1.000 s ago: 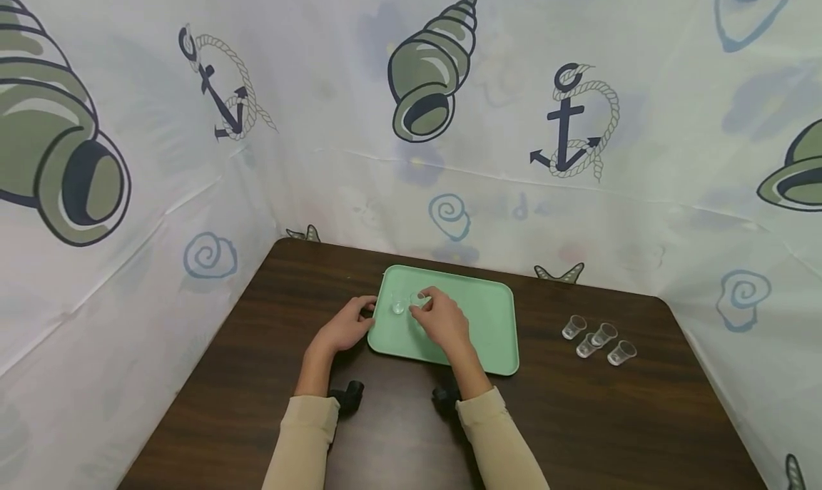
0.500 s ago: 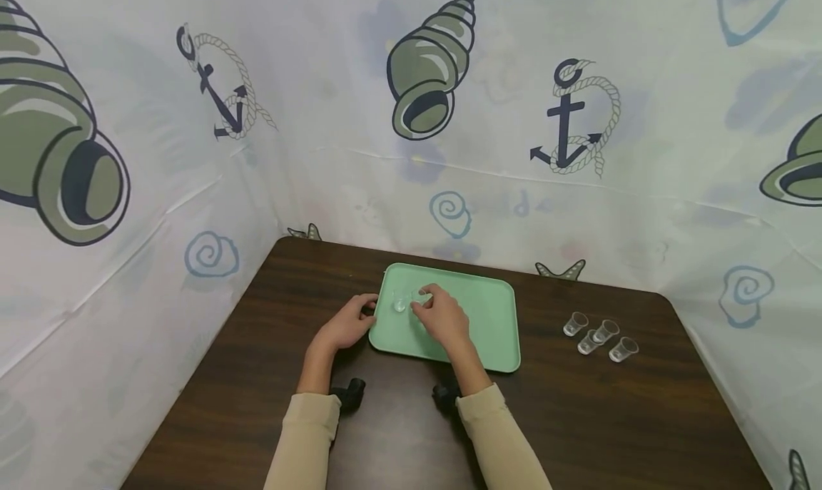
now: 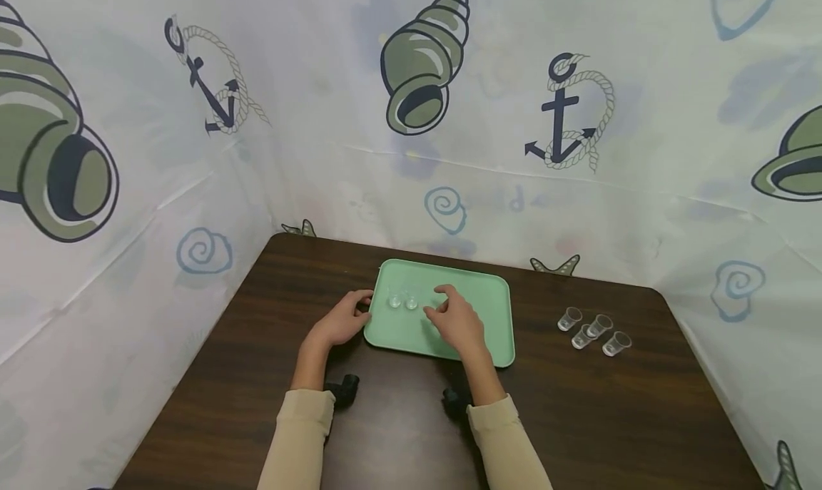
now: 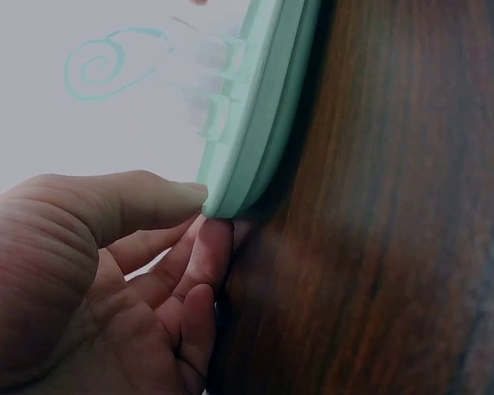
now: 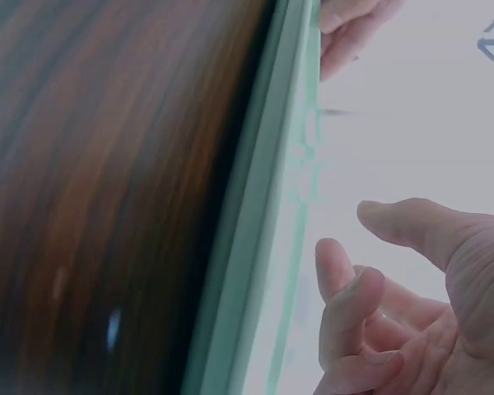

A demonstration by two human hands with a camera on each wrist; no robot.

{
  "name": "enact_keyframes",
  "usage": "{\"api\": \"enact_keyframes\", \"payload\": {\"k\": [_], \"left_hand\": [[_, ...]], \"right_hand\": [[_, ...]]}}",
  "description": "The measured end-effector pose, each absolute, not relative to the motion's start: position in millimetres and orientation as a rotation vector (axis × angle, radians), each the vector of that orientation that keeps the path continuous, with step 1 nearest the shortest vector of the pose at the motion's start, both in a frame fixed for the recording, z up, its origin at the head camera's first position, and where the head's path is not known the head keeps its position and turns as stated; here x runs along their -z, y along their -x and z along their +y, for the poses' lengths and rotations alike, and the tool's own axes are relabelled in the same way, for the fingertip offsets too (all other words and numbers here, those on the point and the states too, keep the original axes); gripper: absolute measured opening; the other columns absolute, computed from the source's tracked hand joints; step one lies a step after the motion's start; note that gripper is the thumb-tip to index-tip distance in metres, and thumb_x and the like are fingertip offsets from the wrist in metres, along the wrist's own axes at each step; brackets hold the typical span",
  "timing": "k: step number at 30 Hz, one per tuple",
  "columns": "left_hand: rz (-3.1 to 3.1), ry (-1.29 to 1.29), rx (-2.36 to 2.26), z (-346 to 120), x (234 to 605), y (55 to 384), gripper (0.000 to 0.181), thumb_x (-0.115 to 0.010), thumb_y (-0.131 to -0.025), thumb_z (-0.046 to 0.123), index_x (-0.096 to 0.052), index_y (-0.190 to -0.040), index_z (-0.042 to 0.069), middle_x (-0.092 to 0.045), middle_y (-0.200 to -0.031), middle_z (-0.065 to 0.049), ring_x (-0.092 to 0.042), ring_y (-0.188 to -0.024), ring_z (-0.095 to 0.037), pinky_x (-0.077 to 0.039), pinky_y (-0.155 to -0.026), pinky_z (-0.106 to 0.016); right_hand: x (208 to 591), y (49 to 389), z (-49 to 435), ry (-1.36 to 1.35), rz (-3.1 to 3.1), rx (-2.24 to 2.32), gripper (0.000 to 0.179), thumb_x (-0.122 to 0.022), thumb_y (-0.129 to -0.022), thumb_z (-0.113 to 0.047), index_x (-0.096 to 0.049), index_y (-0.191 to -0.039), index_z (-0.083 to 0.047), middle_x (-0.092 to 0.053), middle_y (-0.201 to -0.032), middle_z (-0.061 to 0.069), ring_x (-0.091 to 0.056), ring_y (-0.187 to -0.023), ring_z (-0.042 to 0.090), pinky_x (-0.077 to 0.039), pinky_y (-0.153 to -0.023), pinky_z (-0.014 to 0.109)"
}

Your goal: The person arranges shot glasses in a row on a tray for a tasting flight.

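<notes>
Two small clear plastic cups stand side by side near the left end of a green tray (image 3: 491, 308), the left cup (image 3: 394, 300) and the right cup (image 3: 412, 302). My left hand (image 3: 340, 320) holds the tray's left edge; in the left wrist view the thumb lies on the rim (image 4: 245, 132) and the fingers are against its outer side. Over the tray, just right of the cups, my right hand (image 3: 461, 322) has its thumb and fingers parted with nothing between them. The right wrist view shows that hand (image 5: 395, 304) apart from the cups.
Several more clear cups (image 3: 600, 325) stand in a cluster on the dark wooden table (image 3: 398, 433), to the right of the tray. A patterned white curtain (image 3: 347, 183) hangs behind the table and along its left side.
My right hand has let go of the right cup and moved a little to the right, leaving it standing beside the left cup. My left hand stays at the tray's edge.
</notes>
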State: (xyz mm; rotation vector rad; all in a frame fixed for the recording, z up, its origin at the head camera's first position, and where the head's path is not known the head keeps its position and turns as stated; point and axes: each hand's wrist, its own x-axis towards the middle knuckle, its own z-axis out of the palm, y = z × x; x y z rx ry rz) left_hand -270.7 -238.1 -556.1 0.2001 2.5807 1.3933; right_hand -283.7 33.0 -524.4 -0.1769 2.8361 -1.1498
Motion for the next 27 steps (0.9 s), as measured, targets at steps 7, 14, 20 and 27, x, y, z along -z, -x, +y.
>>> {"api": "enact_keyframes", "payload": {"k": [7, 14, 20, 27], "left_hand": [[2.58, -0.214, -1.391, -238.8, 559.1, 273.6, 0.055, -0.052, -0.11, 0.006, -0.038, -0.162, -0.006, -0.048, -0.147, -0.03, -0.06, -0.113, -0.035, -0.054, -0.097, -0.05], [2.582, -0.235, -1.398, -239.6, 562.6, 275.3, 0.056, -0.052, -0.109, 0.007, -0.037, -0.162, -0.006, -0.048, -0.146, -0.03, -0.059, -0.111, -0.034, -0.054, -0.096, -0.048], [2.594, -0.238, -1.378, -239.7, 563.5, 275.7, 0.055, -0.052, -0.11, 0.006, -0.038, -0.162, -0.006, -0.048, -0.146, -0.031, -0.057, -0.105, -0.031, -0.052, -0.092, -0.045], [2.577, -0.241, -1.402, -240.4, 563.4, 275.9, 0.055, -0.05, -0.111, 0.007, -0.037, -0.163, -0.005, -0.046, -0.149, -0.031, -0.057, -0.106, -0.032, -0.052, -0.092, -0.045]], "right_hand": [[513.4, 276.4, 65.2, 0.088, 2.856, 1.193, 0.048, -0.07, -0.104, -0.042, -0.065, -0.146, -0.018, -0.077, -0.104, 0.002, -0.065, -0.067, 0.017, -0.047, -0.056, 0.037], [505.4, 272.9, 104.7, -0.055, 2.903, 1.152, 0.047, -0.064, -0.106, -0.048, -0.068, -0.143, -0.02, -0.077, -0.108, 0.003, -0.067, -0.077, 0.019, -0.045, -0.061, 0.037], [503.7, 268.0, 135.9, -0.155, 2.952, 1.11, 0.048, -0.063, -0.106, -0.049, -0.067, -0.144, -0.019, -0.076, -0.108, 0.004, -0.065, -0.076, 0.021, -0.043, -0.059, 0.036], [502.0, 256.8, 163.5, -0.231, 2.963, 1.081, 0.048, -0.062, -0.107, -0.047, -0.064, -0.145, -0.017, -0.077, -0.107, 0.007, -0.063, -0.073, 0.021, -0.041, -0.06, 0.036]]}}
